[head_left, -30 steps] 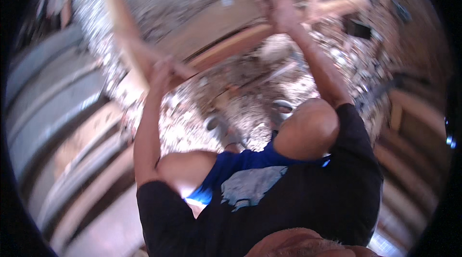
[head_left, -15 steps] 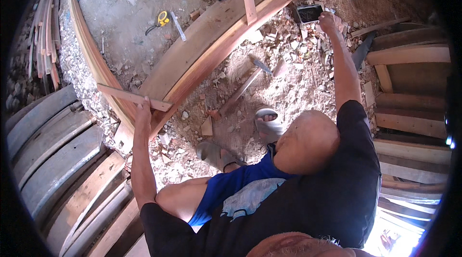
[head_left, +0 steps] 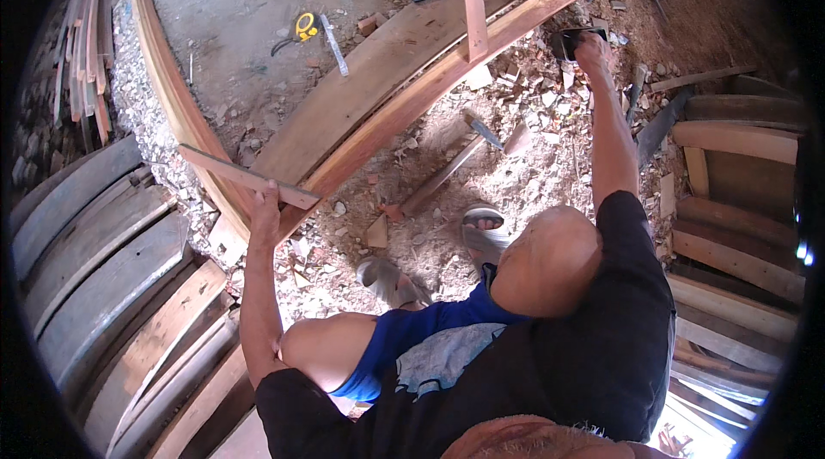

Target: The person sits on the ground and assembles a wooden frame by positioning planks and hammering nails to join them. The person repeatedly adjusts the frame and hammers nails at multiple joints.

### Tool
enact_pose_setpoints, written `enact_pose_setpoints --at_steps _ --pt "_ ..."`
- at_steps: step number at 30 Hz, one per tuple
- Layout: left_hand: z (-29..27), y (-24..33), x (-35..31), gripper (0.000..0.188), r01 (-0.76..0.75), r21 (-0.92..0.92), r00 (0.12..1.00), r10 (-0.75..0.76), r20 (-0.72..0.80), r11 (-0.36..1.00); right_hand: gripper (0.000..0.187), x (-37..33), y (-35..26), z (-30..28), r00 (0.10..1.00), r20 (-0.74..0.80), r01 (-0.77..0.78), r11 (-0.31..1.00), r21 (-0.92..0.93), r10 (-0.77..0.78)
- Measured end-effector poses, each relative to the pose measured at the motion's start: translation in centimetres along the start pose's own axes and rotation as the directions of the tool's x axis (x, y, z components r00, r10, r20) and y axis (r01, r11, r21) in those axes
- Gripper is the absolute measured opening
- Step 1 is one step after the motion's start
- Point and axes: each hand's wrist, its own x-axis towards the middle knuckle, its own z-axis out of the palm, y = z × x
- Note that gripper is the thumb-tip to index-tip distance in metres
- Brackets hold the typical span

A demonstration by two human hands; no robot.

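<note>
At the left, my left hand (head_left: pixel 267 211) grips a short wooden strip (head_left: pixel 225 170) near its right end. The strip lies across two curved timbers: a narrow one (head_left: pixel 156 55) on the left and a reddish beam (head_left: pixel 412 128) on the right. Out at the far right, my right hand (head_left: pixel 590 53) is closed on a flat, dark rectangular object (head_left: pixel 566 44), whose kind I cannot make out. It is held over the chip-strewn ground beside the beam's far end. Another thin wooden crosspiece (head_left: pixel 473 12) rests on the beam's far part.
A hammer (head_left: pixel 447 171) lies by my sandalled feet. A yellow tape measure (head_left: pixel 306 27) and a pale strip (head_left: pixel 335 46) lie beyond the wide curved board (head_left: pixel 344 85). Curved planks (head_left: pixel 94 227) are stacked at left, more timbers (head_left: pixel 739 141) at right.
The dark rectangular object has tilted in my right hand, and its face shows less. My left hand stays on the wooden strip. The whole view has shifted slightly.
</note>
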Motion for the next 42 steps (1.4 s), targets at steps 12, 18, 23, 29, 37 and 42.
enact_pose_setpoints --at_steps 12,18,23,29,37,42 --pt "0.1 -0.9 1.0 0.054 -0.105 0.12 0.991 0.115 -0.072 0.987 0.026 -0.4 2.1 -1.7 0.996 -0.082 -0.011 0.963 0.269 0.035" --pt "-0.5 -2.9 2.4 0.058 -0.184 0.092 0.975 0.194 -0.111 0.979 0.028 -0.5 3.3 -2.9 0.984 -0.107 -0.09 0.919 0.383 0.141" --pt "1.6 0.0 0.4 0.059 -0.112 0.151 0.985 0.13 -0.113 0.982 0.035 -1.3 4.6 -2.2 0.98 -0.147 -0.067 0.914 0.401 0.136" --pt "2.9 0.7 1.9 0.054 -0.113 0.115 0.991 0.121 -0.06 0.987 0.028 -1.1 8.6 -4.3 0.98 -0.157 0.016 0.734 0.679 0.124" --pt "2.6 3.7 -3.1 0.051 -0.459 0.568 0.666 0.688 -0.288 0.683 0.023 -11.0 -10.3 -17.3 0.92 0.135 -0.03 0.279 0.96 -0.367" --pt "4.5 4.0 -4.3 0.036 -0.586 0.757 0.474 0.88 0.03 0.29 0.027 -13.5 -17.1 -20.6 0.817 0.168 0.055 0.363 0.93 -0.552"
